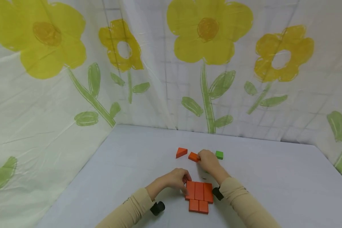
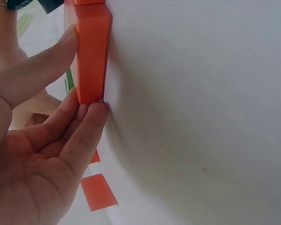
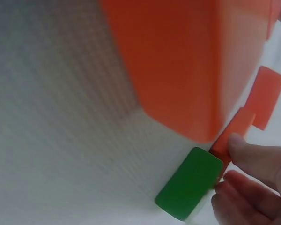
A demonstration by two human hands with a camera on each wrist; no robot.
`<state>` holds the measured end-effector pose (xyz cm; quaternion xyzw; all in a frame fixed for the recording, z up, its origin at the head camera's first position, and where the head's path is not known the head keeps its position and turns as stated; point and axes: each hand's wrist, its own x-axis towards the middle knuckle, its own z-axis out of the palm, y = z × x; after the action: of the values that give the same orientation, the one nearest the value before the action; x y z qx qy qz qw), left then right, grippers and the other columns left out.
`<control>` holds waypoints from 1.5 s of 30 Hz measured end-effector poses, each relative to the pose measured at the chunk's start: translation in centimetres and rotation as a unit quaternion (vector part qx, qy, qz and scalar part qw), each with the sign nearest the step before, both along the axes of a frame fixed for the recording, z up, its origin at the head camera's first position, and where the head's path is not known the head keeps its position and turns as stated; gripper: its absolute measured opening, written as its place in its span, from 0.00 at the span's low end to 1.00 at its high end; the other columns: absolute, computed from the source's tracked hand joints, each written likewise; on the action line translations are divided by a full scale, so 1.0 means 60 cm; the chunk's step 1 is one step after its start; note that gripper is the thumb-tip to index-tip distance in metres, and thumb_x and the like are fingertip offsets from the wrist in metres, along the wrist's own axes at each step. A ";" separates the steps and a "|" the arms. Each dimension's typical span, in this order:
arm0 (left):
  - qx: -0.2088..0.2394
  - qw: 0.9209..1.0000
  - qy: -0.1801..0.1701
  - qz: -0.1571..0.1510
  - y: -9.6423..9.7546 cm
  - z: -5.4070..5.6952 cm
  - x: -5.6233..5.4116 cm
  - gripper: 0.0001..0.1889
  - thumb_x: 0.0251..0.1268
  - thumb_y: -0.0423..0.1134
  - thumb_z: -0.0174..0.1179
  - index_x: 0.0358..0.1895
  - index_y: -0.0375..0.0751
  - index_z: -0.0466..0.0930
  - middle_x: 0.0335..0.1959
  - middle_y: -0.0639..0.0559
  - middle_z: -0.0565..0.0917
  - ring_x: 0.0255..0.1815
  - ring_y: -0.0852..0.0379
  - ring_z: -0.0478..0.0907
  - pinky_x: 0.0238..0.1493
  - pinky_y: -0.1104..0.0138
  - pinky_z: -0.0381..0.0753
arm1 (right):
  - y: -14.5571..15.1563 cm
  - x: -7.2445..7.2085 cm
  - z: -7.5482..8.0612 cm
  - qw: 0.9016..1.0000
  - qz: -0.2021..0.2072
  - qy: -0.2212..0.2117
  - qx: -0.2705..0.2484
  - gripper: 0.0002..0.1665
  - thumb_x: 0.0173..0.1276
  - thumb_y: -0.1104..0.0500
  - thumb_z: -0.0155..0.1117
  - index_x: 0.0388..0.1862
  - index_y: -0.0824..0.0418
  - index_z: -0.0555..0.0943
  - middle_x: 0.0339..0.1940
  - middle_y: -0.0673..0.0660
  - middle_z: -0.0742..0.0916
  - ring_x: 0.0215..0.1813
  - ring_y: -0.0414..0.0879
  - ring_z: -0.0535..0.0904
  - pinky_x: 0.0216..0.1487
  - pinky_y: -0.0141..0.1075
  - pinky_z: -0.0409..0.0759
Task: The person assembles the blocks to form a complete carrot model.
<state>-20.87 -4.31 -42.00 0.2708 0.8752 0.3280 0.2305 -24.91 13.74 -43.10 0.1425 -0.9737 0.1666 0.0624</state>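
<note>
My left hand (image 1: 175, 179) is at the upper left corner of a group of red-orange blocks lying flat on the table. Its thumb and fingertips hold the leftmost rectangular block (image 2: 93, 54), with the fingers around its far end. Two more long blocks (image 1: 199, 191) lie beside it, and two shorter ones (image 1: 198, 206) adjoin below. Farther back, my right hand (image 1: 209, 160) pinches a small orange block (image 1: 193, 156) between thumb and fingers. In the right wrist view, a green block (image 3: 189, 183) lies close by that pinched block.
An orange triangular block (image 1: 181, 152) lies to the left of the right hand, and a green block (image 1: 219, 155) to its right. A white curtain (image 1: 154, 104) with yellow flowers hangs behind the white table (image 1: 125, 152). Black wrist cameras (image 1: 158, 208) sit under both sleeves.
</note>
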 end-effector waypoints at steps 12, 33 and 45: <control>0.001 1.000 0.001 -0.004 -0.001 -0.003 -0.003 0.18 0.44 0.28 0.76 0.39 0.36 0.79 0.26 0.53 0.73 0.28 0.63 0.67 0.31 0.73 0.69 | 0.010 0.013 0.005 0.997 0.005 -0.003 -0.077 0.18 0.51 0.71 0.69 0.44 0.70 0.84 0.38 0.62 0.86 0.42 0.56 0.81 0.45 0.48 0.78; -0.008 1.000 -0.004 0.004 -0.002 -0.006 -0.005 0.18 0.46 0.29 0.75 0.41 0.38 0.79 0.30 0.55 0.74 0.32 0.61 0.68 0.35 0.72 0.71 | 0.052 0.193 0.054 0.957 0.131 -0.146 -0.213 0.18 0.48 0.67 0.75 0.41 0.67 0.85 0.36 0.52 0.87 0.36 0.42 0.78 0.38 0.34 0.81; -0.009 1.000 0.009 -0.003 0.000 -0.004 -0.002 0.19 0.45 0.29 0.75 0.41 0.36 0.79 0.30 0.54 0.74 0.31 0.61 0.68 0.34 0.71 0.70 | 0.036 0.248 0.018 0.944 0.147 -0.243 -0.167 0.18 0.48 0.66 0.76 0.41 0.62 0.86 0.35 0.42 0.84 0.34 0.38 0.73 0.38 0.33 0.78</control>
<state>-20.99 -4.32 -42.23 0.2742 0.8793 0.3167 0.2266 -10.02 15.91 -42.01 0.2266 -0.8857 0.3639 -0.1783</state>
